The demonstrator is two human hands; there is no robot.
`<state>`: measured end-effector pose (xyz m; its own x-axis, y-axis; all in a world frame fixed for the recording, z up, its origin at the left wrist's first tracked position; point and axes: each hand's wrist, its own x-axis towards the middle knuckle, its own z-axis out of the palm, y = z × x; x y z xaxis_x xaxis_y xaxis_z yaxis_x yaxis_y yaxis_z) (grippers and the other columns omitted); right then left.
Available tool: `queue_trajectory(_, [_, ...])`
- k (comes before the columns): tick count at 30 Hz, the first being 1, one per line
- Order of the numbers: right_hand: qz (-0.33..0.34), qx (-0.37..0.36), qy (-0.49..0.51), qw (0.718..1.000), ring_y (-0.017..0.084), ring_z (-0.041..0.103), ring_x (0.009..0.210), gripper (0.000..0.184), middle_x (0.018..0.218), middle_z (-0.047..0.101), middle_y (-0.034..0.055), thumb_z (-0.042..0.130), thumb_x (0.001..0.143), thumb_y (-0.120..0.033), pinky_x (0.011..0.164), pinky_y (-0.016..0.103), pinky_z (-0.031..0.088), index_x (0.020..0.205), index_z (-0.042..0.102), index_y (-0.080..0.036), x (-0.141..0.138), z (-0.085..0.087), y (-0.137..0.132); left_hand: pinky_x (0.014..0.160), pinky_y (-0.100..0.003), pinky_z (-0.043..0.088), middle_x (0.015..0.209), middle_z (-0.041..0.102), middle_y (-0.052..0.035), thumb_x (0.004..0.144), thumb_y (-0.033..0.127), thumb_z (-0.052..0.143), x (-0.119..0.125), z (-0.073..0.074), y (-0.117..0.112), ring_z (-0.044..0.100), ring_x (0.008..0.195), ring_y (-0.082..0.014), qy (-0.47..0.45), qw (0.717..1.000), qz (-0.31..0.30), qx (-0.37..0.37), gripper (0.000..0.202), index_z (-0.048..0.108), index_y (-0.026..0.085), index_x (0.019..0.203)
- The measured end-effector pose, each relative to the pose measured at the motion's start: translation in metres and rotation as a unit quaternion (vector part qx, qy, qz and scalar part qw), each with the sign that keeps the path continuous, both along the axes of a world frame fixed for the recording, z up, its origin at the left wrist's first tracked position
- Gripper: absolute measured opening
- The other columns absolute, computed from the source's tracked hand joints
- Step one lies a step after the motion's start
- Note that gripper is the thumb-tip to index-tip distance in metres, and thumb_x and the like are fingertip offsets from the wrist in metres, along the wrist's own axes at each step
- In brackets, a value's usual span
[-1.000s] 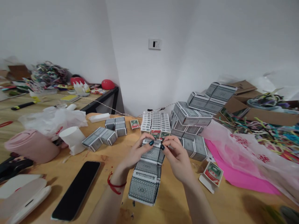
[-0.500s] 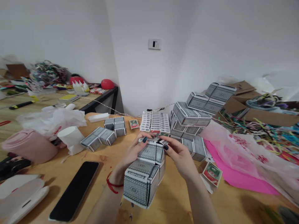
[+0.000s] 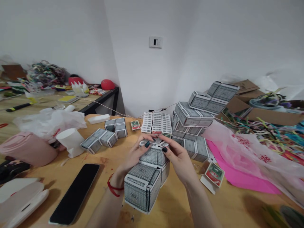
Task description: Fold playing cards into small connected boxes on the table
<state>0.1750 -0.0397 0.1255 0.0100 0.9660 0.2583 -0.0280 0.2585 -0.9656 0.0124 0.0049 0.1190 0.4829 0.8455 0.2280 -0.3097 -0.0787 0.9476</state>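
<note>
A pale wall point(image 3: 140, 72) rose behind everything, and below it a wooden counter point(image 3: 175, 207) carried the work. On the right of this counter leaned a tall stack of card blocks point(image 3: 193, 118), its top pieces tilted up to the right, with a sheet of pink paper point(image 3: 247, 180) lying nearby. A thick pink roll point(image 3: 28, 148) sat at the left edge of the view, and a black phone point(image 3: 74, 194) lay flat near the left forearm. The card block point(image 3: 142, 172) being handled was at the near middle, between the forearms; whether its underside touched the wood could not be told. Both hands were clamped on its far end: the left hand point(image 3: 134, 153) gripped the left side with its thumb on the upper face, while the right hand point(image 3: 178, 158) pressed its thumb near the right corner, the fingers of the two close together behind. Beyond them stood rows of card packs point(image 3: 156, 122), and a lone card pack point(image 3: 135, 125) lay just beside these. A red bracelet point(image 3: 114, 186) circled the left wrist.
</note>
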Motion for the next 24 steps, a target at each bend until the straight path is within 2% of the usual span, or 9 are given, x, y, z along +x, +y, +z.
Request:
queue_trajectory(3, [0.008, 0.003, 0.0, 1.0, 0.02, 0.044, 0.12, 0.049, 0.13, 0.05, 0.0045, 0.057, 0.079, -0.04, 0.101, 0.04, 0.034, 0.125, 0.047, -0.029, -0.003, -0.001, 0.0, 0.083, -0.032, 0.04, 0.115, 0.051, -0.0034, 0.076, 0.032, 0.061, -0.004, 0.003, -0.001, 0.052, 0.096, -0.0196, 0.013, 1.0, -0.017, -0.004, 0.022, 0.05, 0.024, 0.094])
queue_trajectory(6, [-0.027, -0.012, 0.012, 0.999, 0.021, 0.051, 0.112, 0.061, 0.129, 0.049, 0.0076, 0.059, 0.077, -0.043, 0.093, 0.038, 0.042, 0.131, 0.038, -0.027, -0.002, -0.006, 0.003, 0.081, -0.031, 0.041, 0.114, 0.048, -0.0049, 0.068, 0.027, 0.068, -0.006, 0.005, -0.002, 0.05, 0.099, -0.0219, 0.013, 0.998, 0.026, 0.048, 0.039, 0.047, 0.024, 0.101])
queue_trajectory(9, [-0.103, -0.025, -0.053, 0.993, 0.022, 0.056, 0.102, 0.048, 0.115, 0.059, 0.01, 0.053, 0.079, -0.048, 0.088, 0.04, 0.045, 0.119, 0.052, -0.021, 0.004, -0.013, 0.007, 0.086, -0.036, 0.038, 0.108, 0.048, -0.0049, 0.059, 0.024, 0.073, -0.005, 0.006, -0.005, 0.047, 0.101, -0.0242, -0.007, 0.984, 0.1, 0.146, 0.057, 0.044, 0.024, 0.108])
queue_trajectory(11, [-0.166, -0.022, -0.127, 0.978, 0.025, 0.056, 0.1, 0.042, 0.105, 0.062, 0.0111, 0.048, 0.081, -0.052, 0.088, 0.043, 0.043, 0.102, 0.062, -0.019, 0.009, -0.017, 0.009, 0.09, -0.039, 0.036, 0.105, 0.048, -0.0051, 0.057, 0.02, 0.072, -0.002, 0.008, -0.01, 0.046, 0.1, -0.0245, 0.024, 0.965, 0.151, 0.214, 0.057, 0.046, 0.024, 0.107])
queue_trajectory(13, [-0.175, -0.049, -0.16, 0.97, 0.026, 0.059, 0.091, 0.045, 0.097, 0.064, 0.0115, 0.045, 0.08, -0.056, 0.08, 0.043, 0.048, 0.095, 0.066, -0.02, 0.012, -0.017, 0.007, 0.091, -0.041, 0.033, 0.105, 0.046, -0.0057, 0.058, 0.015, 0.069, 0.001, 0.01, -0.015, 0.046, 0.1, -0.0248, 0.075, 0.933, 0.196, 0.291, 0.053, 0.049, 0.024, 0.106])
queue_trajectory(14, [-0.143, -0.085, -0.147, 0.975, 0.025, 0.06, 0.083, 0.048, 0.093, 0.065, 0.0111, 0.042, 0.08, -0.059, 0.071, 0.041, 0.051, 0.097, 0.065, -0.02, 0.012, -0.016, 0.006, 0.092, -0.043, 0.033, 0.106, 0.047, -0.0058, 0.058, 0.012, 0.067, 0.002, 0.01, -0.017, 0.045, 0.1, -0.0252, 0.09, 0.917, 0.205, 0.33, 0.053, 0.049, 0.024, 0.106])
queue_trajectory(17, [0.037, -0.209, -0.008, 0.977, 0.021, 0.062, 0.067, 0.059, 0.088, 0.067, 0.0088, 0.027, 0.082, -0.064, 0.048, 0.033, 0.052, 0.115, 0.055, -0.024, 0.008, -0.007, 0.0, 0.094, -0.047, 0.03, 0.107, 0.052, -0.0047, 0.058, 0.006, 0.062, 0.004, 0.011, -0.022, 0.044, 0.102, -0.0264, 0.107, 0.875, 0.206, 0.425, 0.059, 0.047, 0.029, 0.11])
queue_trajectory(20, [0.114, -0.224, 0.129, 0.959, 0.02, 0.061, 0.077, 0.056, 0.098, 0.065, 0.0061, 0.027, 0.083, -0.062, 0.051, 0.031, 0.053, 0.127, 0.041, -0.031, 0.003, 0.006, -0.003, 0.098, -0.052, 0.022, 0.108, 0.058, -0.0013, 0.058, 0.003, 0.06, 0.005, 0.007, -0.024, 0.044, 0.106, -0.028, 0.135, 0.841, 0.206, 0.481, 0.062, 0.048, 0.033, 0.11])
queue_trajectory(24, [0.17, -0.256, 0.227, 0.924, 0.02, 0.062, 0.082, 0.049, 0.1, 0.065, 0.0054, 0.031, 0.084, -0.054, 0.06, 0.034, 0.054, 0.116, 0.054, -0.026, 0.0, 0.011, -0.002, 0.103, -0.052, 0.011, 0.111, 0.061, 0.0031, 0.063, 0.002, 0.055, 0.009, 0.0, -0.026, 0.043, 0.112, -0.0299, 0.194, 0.819, 0.178, 0.511, 0.055, 0.054, 0.036, 0.106])
